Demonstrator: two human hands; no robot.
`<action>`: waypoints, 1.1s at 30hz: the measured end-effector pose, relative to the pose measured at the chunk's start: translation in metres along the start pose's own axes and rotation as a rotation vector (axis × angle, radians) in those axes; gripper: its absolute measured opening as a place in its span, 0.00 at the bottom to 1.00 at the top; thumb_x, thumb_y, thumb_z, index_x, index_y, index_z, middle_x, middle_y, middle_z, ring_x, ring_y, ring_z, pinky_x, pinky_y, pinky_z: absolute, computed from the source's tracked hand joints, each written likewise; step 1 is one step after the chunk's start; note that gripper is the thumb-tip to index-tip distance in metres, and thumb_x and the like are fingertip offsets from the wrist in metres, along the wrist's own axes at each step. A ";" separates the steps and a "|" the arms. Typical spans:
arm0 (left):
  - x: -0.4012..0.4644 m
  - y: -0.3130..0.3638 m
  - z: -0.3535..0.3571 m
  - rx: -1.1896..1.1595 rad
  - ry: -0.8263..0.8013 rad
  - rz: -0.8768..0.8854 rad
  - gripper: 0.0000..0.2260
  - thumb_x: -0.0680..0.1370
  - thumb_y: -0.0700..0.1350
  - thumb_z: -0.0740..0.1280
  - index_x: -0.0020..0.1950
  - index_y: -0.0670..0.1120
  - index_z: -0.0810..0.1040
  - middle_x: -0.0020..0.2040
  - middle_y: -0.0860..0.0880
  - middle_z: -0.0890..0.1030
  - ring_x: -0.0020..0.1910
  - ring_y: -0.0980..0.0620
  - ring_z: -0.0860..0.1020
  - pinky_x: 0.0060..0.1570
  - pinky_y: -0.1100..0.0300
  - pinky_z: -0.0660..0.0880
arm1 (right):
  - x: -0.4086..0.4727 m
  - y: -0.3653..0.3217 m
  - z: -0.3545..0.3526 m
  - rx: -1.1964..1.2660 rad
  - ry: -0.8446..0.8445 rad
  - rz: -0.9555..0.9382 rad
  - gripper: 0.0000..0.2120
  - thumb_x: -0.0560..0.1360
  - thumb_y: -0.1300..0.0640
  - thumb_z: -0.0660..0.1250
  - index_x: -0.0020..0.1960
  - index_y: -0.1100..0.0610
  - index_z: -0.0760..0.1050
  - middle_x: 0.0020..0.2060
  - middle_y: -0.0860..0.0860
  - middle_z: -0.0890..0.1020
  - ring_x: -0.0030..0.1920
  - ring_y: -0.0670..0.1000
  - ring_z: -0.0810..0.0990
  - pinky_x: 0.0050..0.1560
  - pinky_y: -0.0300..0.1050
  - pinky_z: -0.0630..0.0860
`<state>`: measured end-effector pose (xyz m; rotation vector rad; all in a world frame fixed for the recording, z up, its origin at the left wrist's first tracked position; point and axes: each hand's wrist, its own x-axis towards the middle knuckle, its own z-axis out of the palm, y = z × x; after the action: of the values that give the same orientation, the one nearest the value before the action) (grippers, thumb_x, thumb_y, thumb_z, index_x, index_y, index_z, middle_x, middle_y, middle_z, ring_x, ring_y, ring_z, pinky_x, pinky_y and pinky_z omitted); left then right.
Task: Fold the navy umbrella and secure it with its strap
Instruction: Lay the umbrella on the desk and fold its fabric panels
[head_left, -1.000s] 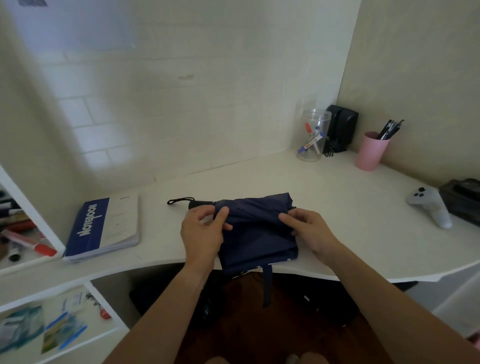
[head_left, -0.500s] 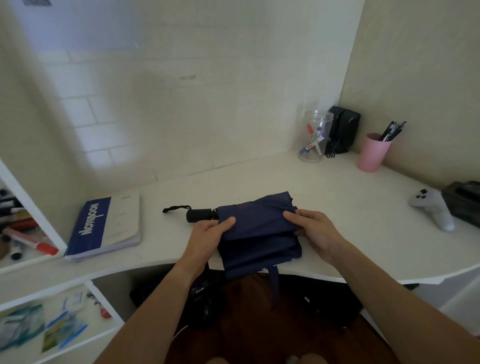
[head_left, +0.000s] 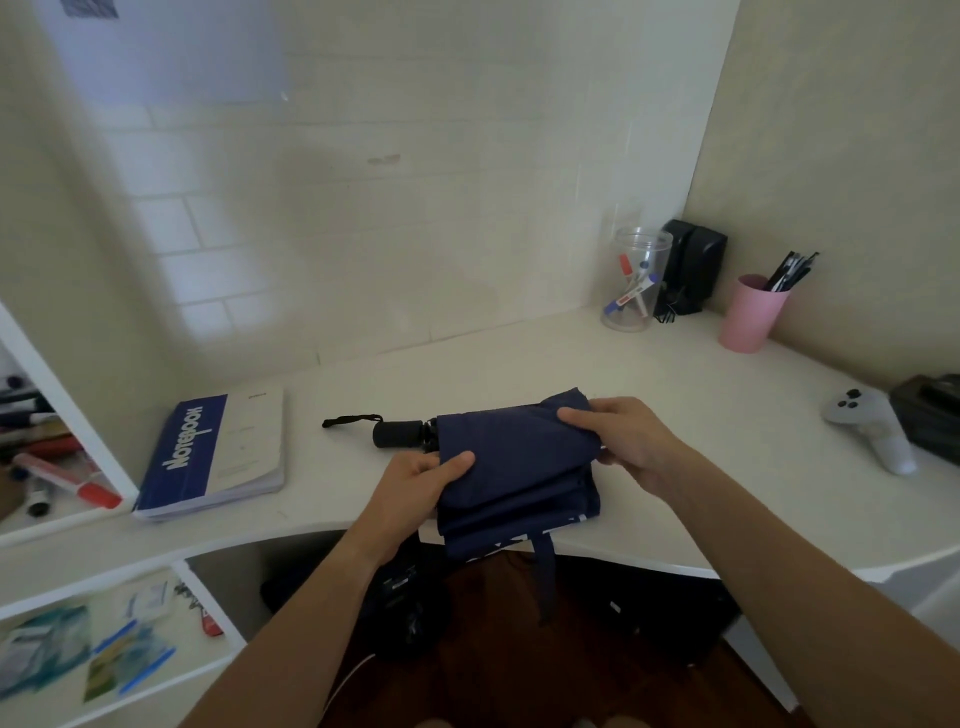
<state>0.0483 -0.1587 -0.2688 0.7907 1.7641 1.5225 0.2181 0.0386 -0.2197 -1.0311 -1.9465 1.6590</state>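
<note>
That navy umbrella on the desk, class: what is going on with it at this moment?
A person is folding the navy umbrella at the front edge of the white desk. The left hand pinches the folded canopy near the black handle, and the right hand grips the far end. The cloth lies in flat pleats. The strap hangs loose over the desk's edge, not yet wrapped round.

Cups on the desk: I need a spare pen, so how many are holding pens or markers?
2. A clear cup with markers stands by the back wall; a pink cup with dark pens stands right of it, past the black speakers. None seem hidden.
</note>
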 end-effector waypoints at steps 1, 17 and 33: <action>0.000 -0.001 -0.001 0.012 -0.001 0.013 0.18 0.80 0.50 0.70 0.41 0.35 0.83 0.43 0.43 0.87 0.41 0.52 0.82 0.43 0.59 0.76 | -0.002 0.007 -0.002 0.014 -0.025 -0.009 0.11 0.77 0.51 0.72 0.52 0.58 0.85 0.42 0.52 0.83 0.43 0.53 0.75 0.44 0.48 0.67; -0.002 -0.008 -0.009 0.352 -0.118 0.166 0.19 0.76 0.40 0.75 0.32 0.29 0.75 0.45 0.46 0.86 0.46 0.50 0.85 0.49 0.49 0.79 | 0.010 -0.018 0.005 0.033 0.069 0.058 0.14 0.71 0.54 0.78 0.48 0.65 0.84 0.42 0.57 0.87 0.40 0.53 0.84 0.42 0.48 0.83; -0.004 -0.003 -0.008 0.296 -0.071 0.146 0.21 0.76 0.40 0.74 0.29 0.48 0.66 0.31 0.49 0.70 0.33 0.52 0.70 0.40 0.54 0.68 | -0.012 0.014 0.003 0.054 0.003 -0.120 0.23 0.72 0.55 0.78 0.64 0.54 0.76 0.53 0.52 0.87 0.52 0.50 0.86 0.49 0.41 0.82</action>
<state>0.0444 -0.1665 -0.2708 1.1275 1.9401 1.3207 0.2282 0.0284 -0.2321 -0.8788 -1.9113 1.6344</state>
